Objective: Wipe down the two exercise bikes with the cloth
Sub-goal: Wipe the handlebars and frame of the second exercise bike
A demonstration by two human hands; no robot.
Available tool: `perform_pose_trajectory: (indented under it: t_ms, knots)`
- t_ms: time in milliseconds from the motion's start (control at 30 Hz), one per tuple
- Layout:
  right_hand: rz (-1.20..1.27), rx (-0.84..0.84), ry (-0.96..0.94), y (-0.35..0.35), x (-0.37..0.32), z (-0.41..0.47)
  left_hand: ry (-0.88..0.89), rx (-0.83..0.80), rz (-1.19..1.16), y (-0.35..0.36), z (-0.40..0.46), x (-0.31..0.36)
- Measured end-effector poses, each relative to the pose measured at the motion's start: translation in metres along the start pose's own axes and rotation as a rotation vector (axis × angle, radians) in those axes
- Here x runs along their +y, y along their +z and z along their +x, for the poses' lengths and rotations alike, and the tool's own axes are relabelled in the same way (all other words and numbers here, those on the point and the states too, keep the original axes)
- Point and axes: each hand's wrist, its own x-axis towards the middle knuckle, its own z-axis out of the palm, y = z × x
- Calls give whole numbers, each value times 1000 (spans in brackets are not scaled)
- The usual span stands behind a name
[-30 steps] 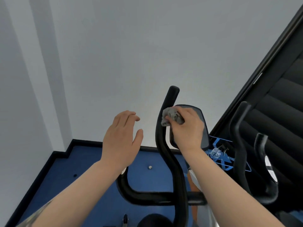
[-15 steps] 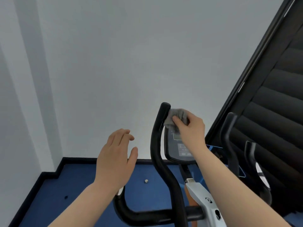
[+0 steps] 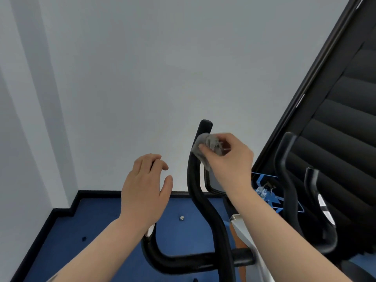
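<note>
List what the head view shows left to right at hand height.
Left hand → near bike's black handlebar → grey cloth → right hand → second bike's handlebars → black slatted shutter.

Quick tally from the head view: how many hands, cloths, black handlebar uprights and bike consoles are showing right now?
Hands: 2, left hand and right hand
Grey cloth: 1
Black handlebar uprights: 3, near bike, far bike and
Console: 1, mostly hidden by the right hand
Total: 7
</note>
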Motion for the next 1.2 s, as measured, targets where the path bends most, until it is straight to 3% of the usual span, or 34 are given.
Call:
perform_pose_trajectory:
  t_ms: [67,133,300,367,500,600,733,833,933,1067,1200]
  knots:
    - [25,99,-56,5,-9,14,0,-4,-9,-1,0,0]
    - [-62,93,-142,16,-4,15,3,-11,-17,-1,-1,-2]
    - [-192,-197,-56,14,27,-13,26,-13,-25,-2,-1,-5]
    - [-245,-185,-143,7,13,-3,29,-10,-32,-2,0,-5]
    - [-334,30,-396,11,-28,35,14,-5,-46,-1,-1,-4]
    - [-579,6,-550,27,-18,39,22,-9,-46,-2,-1,-5]
    - [-589,-37,-641,27,-4,32,34,-15,-44,-2,0,-6]
    - [-646,-175,-696,30,9,14,26,-12,-48,-2,-1,-8]
    - [-462,-305,-527,25,29,-18,10,-8,-61,-2,-2,-6]
    - [-144,-339,-77,-7,37,-26,21,-2,-59,-1,-1,-5]
    - [193,70,126,-16,19,15,-4,8,-58,1,0,-2]
